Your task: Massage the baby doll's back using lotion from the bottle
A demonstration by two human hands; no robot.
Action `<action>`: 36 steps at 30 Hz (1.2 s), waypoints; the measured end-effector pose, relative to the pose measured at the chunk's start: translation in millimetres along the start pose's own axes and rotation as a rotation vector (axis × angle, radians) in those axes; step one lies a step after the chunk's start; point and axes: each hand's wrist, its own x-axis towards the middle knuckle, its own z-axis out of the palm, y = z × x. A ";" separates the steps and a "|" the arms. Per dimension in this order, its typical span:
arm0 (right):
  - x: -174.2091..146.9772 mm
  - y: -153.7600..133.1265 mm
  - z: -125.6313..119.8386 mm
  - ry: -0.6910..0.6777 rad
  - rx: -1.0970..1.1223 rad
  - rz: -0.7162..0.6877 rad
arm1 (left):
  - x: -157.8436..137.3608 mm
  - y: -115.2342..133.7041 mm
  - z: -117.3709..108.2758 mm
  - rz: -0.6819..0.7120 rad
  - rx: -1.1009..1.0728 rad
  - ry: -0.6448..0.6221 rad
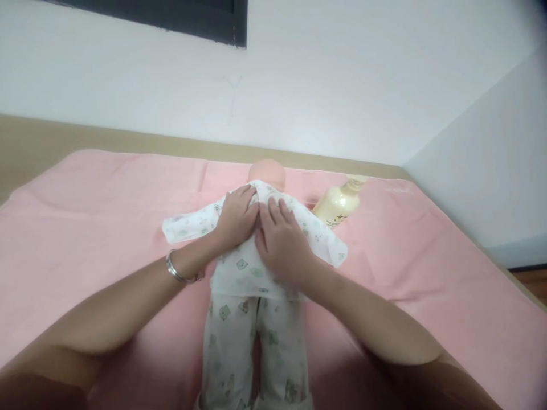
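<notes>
A baby doll (268, 171) lies stretched out with its head at the far end. It wears a white long-sleeved top (243, 270) and matching trousers (231, 341), both printed with small animals and green shapes. My left hand (237, 216) rests flat on the upper part of the top, left of the middle, fingers pointing towards the head. Beside it, my right hand (284, 236) lies on the top with its fingers spread. The thumb side of the left nearly meets the right fingers. Both sleeves reach outwards; the doll's hands are not visible.
A pale yellow bottle (339, 202) lies tilted beside the doll's right-hand sleeve. Under everything is a creased pink sheet (85, 245) on a wooden surface (43, 136). A white wall (320, 85) with a dark frame (205, 20) stands behind.
</notes>
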 end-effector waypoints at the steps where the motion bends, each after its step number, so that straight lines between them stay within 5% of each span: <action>1: -3.2 -3.2 -1.9 -0.006 0.001 -0.022 | 2.5 -2.1 0.2 -0.034 -0.033 0.007; 6: 7.4 7.1 -5.7 -0.080 0.130 0.041 | 1.9 -3.7 2.8 -0.078 -0.079 0.033; 19: 22.4 25.4 12.4 0.033 0.108 0.084 | 0.4 -2.2 4.6 -0.093 -0.075 0.040; 28: 38.9 38.3 6.0 -0.114 0.128 0.180 | -21.7 19.1 0.7 0.047 0.190 -0.018; 32: 39.5 39.3 3.9 -0.096 0.090 0.159 | -33.7 29.0 -0.9 0.078 0.213 -0.089; 36: 27.3 29.1 -0.1 -0.026 0.045 0.085 | -14.4 15.4 -4.7 0.017 0.091 -0.096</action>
